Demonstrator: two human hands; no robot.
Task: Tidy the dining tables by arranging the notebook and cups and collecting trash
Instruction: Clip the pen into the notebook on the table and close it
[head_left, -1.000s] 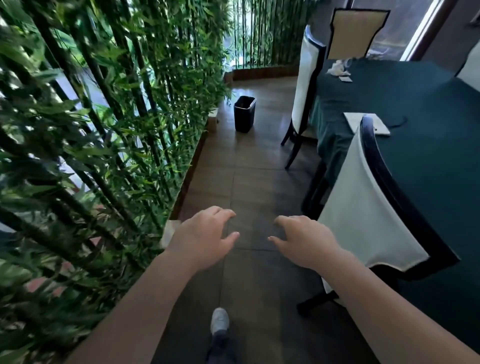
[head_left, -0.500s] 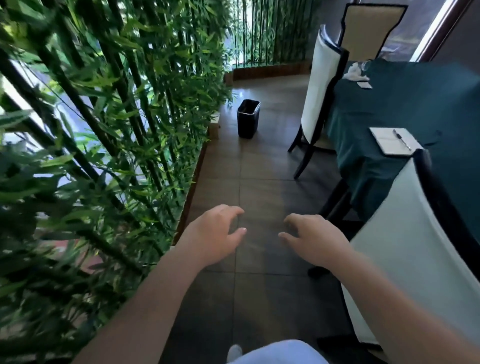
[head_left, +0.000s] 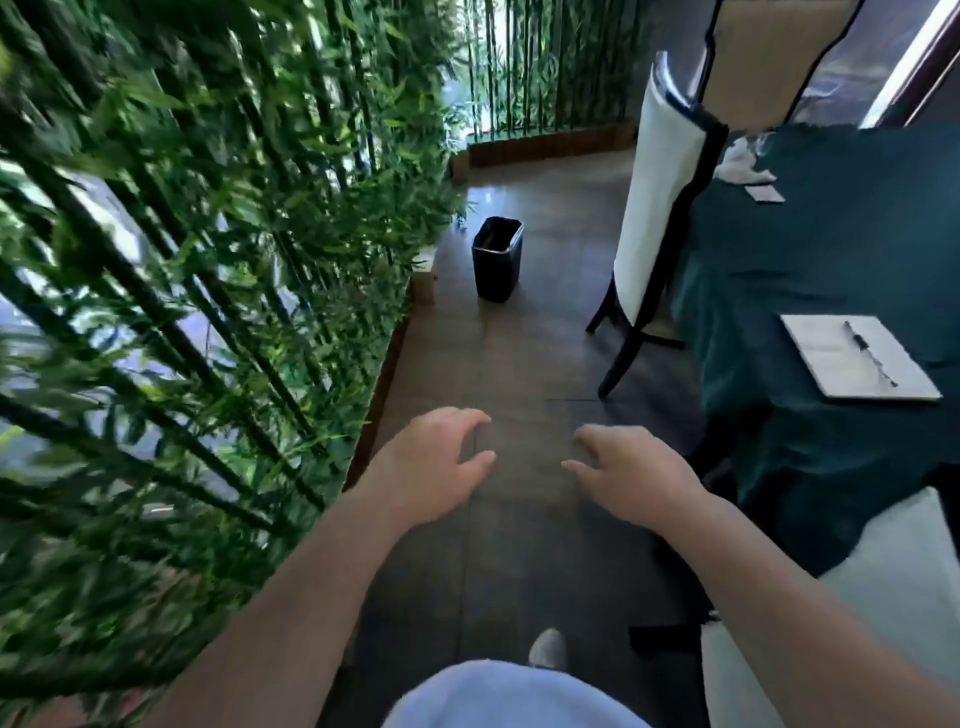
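My left hand (head_left: 434, 462) and my right hand (head_left: 631, 475) hover side by side over the dark tiled aisle, fingers loosely curled, holding nothing. To the right, a white notebook (head_left: 852, 361) with a pen (head_left: 870, 358) lying on it sits near the edge of a table under a dark green cloth (head_left: 831, 249). At the table's far end lie crumpled white tissue (head_left: 737, 163), a small white card (head_left: 764, 194) and part of a clear glass (head_left: 763, 143). A black trash bin (head_left: 497, 258) stands on the floor ahead.
A dense bamboo screen (head_left: 182, 286) in a wooden planter lines the left side of the aisle. A white-backed chair (head_left: 654, 208) is tucked at the table ahead; another chair back (head_left: 893, 582) is close at my right. My shoe (head_left: 548, 647) shows below.
I have walked forward along the aisle: the bin, the chair and the notebook are nearer and larger. Both hands stay empty in front of me.
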